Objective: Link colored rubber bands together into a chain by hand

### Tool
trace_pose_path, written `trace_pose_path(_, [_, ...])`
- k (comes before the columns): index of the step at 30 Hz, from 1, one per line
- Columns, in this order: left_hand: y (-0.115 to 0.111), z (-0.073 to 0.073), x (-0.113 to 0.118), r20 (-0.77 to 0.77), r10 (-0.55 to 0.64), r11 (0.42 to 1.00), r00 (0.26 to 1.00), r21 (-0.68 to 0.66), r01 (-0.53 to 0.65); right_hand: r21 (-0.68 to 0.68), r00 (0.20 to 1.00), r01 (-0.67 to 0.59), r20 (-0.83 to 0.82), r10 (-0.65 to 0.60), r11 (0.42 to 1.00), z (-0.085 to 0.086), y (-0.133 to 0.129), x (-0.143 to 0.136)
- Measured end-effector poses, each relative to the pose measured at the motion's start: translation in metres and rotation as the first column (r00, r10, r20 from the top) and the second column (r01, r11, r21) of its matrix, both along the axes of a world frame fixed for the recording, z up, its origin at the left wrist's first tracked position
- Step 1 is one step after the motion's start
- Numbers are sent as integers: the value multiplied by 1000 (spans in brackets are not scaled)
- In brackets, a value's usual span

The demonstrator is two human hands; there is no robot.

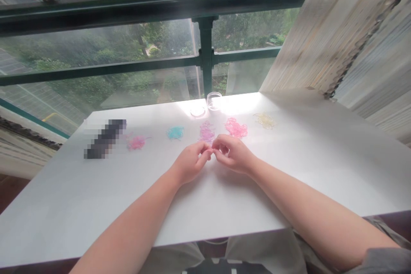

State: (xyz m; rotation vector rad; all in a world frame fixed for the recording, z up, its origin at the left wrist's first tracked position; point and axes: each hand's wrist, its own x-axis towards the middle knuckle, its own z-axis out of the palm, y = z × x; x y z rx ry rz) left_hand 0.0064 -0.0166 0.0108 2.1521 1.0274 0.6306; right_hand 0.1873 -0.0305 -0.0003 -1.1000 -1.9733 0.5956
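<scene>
My left hand (pixel 192 160) and my right hand (pixel 233 154) meet over the white table (pixel 192 209), fingertips pinched together. Between them is something small and pinkish, too small to make out. Just beyond my hands lies a pile of purple strands (pixel 206 131), with a bright pink pile (pixel 236 128) to its right. A turquoise pile (pixel 175 132) and a pink-and-purple pile (pixel 136 142) lie to the left. Farthest right is a pale yellow pile (pixel 265 120) of thin loops.
A clear round container (pixel 214 101) stands near the table's far edge, beside a flat round lid (pixel 198 111). A dark pixelated object (pixel 105 139) lies at the left. Beyond are a green-railed window (pixel 205 43) and a striped curtain (pixel 308 38) on the right.
</scene>
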Motion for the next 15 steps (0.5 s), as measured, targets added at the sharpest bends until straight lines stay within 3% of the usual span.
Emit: trace_pose_path(15, [-2, -2, 1, 104, 25, 998, 994, 54, -31, 87, 1000, -28, 2, 28, 996, 0, 1, 0])
